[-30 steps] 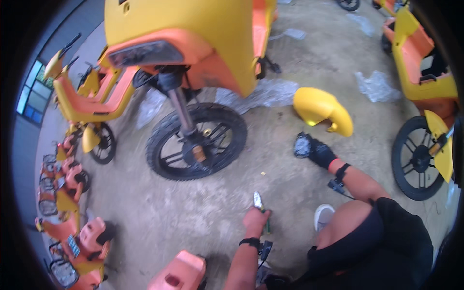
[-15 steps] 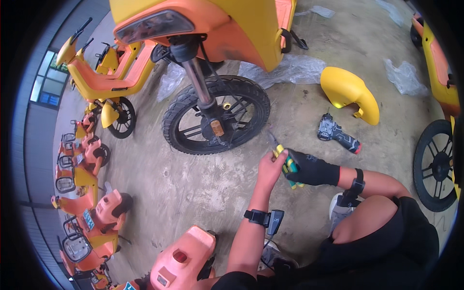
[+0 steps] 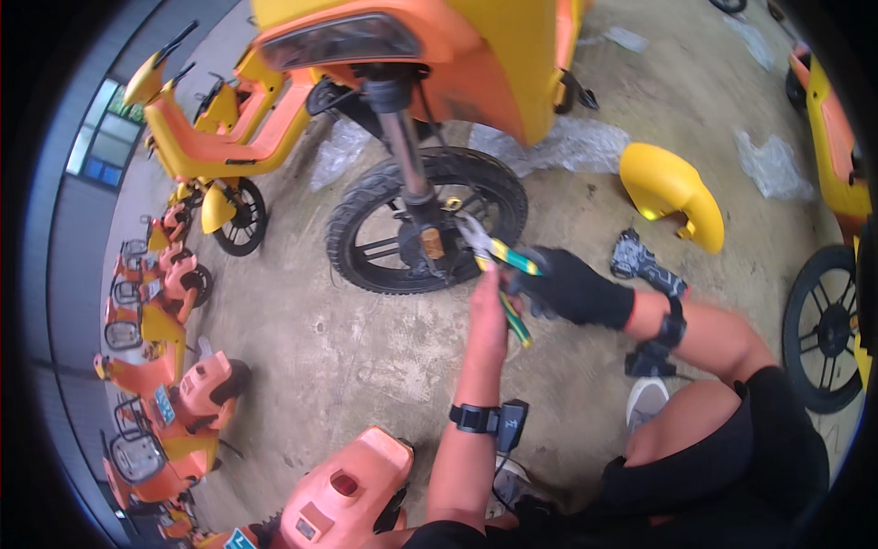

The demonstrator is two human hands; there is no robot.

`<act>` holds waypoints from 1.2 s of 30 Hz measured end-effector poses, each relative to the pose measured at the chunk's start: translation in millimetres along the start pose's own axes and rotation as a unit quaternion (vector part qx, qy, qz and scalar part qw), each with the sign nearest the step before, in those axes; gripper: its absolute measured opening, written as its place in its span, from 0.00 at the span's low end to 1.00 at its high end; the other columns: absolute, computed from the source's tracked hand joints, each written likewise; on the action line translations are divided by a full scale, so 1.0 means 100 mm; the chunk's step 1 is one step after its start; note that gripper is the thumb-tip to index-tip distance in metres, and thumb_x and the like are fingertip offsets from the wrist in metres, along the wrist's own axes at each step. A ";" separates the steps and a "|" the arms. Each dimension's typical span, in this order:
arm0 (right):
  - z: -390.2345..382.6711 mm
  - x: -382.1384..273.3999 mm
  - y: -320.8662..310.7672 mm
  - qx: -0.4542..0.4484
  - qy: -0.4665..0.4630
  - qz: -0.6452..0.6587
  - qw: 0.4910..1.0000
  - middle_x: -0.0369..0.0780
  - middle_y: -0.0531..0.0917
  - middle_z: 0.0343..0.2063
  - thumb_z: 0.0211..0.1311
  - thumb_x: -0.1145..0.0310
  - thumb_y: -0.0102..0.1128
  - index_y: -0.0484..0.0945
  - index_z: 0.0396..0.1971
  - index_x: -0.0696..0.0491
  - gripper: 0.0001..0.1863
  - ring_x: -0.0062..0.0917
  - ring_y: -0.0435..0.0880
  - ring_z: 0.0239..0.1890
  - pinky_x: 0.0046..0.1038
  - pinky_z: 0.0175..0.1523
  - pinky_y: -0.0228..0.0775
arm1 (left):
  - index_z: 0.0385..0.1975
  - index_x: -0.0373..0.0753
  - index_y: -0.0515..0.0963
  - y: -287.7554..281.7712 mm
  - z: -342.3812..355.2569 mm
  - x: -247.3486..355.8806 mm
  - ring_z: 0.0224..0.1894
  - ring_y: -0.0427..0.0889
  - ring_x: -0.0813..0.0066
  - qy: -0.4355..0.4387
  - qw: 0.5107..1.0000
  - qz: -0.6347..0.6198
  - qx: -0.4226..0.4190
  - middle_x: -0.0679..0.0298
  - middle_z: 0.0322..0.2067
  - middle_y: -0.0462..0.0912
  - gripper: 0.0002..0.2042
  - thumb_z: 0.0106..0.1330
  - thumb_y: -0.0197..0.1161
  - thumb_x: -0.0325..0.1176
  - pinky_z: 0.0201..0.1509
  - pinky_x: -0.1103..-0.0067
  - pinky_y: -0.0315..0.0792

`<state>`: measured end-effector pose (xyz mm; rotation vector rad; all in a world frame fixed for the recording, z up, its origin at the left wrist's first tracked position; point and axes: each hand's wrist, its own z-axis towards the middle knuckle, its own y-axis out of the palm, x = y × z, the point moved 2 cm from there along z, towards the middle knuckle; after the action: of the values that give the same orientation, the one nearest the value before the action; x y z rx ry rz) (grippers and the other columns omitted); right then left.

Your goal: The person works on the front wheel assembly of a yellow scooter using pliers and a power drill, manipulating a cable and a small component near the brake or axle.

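Pliers with green-and-yellow handles are held up in front of the scooter's front wheel, their metal nose near the hub beside the fork leg; whether it touches anything there cannot be told. The handles stand spread apart. The bare left hand grasps the pliers from below, and the right hand, in a black glove, is closed around the upper handle. Each wrist wears a black strap with a small device attached.

An amber reflector sits low on the fork leg. Above the wheel rises the yellow-and-orange front body with its wide headlamp. To the right, a cordless drill lies on the concrete floor just beyond the right forearm, with a curved yellow fender near it. Crumpled clear plastic sheeting lies behind the wheel. Another scooter stands at the far right, more scooters line the left side, and an orange tail section with a red lamp shows at the bottom.
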<state>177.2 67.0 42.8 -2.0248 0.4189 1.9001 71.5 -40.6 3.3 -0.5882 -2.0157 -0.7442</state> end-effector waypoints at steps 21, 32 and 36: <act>0.10 -0.33 -0.15 0.016 0.068 -0.024 0.997 0.35 0.82 0.28 0.64 0.69 0.57 0.69 0.61 0.58 0.26 0.12 0.73 0.15 0.17 0.21 0.65 | 0.19 0.45 0.62 -0.05 -0.01 0.24 0.18 0.61 0.81 0.007 0.980 -0.163 -0.114 0.72 0.18 0.59 0.22 0.72 0.52 0.52 0.19 0.82 0.53; 0.16 -0.32 -0.06 0.004 0.109 0.099 0.989 0.39 0.82 0.33 0.65 0.68 0.57 0.65 0.65 0.57 0.28 0.16 0.75 0.18 0.20 0.21 0.66 | 0.23 0.46 0.65 -0.10 -0.08 0.58 0.16 0.61 0.83 -0.033 0.994 -0.086 -0.054 0.73 0.18 0.60 0.18 0.71 0.57 0.49 0.19 0.83 0.52; 0.16 -0.25 -0.07 -0.003 0.115 0.115 0.987 0.38 0.82 0.32 0.68 0.66 0.56 0.63 0.66 0.56 0.28 0.16 0.74 0.16 0.19 0.20 0.66 | 0.24 0.47 0.66 -0.06 -0.12 0.64 0.16 0.61 0.83 -0.054 0.997 -0.055 -0.033 0.74 0.18 0.61 0.17 0.71 0.57 0.49 0.19 0.83 0.52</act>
<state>164.6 79.8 67.1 -2.2944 0.7344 1.7958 42.3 -45.7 62.1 -0.5695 -2.1430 -0.8638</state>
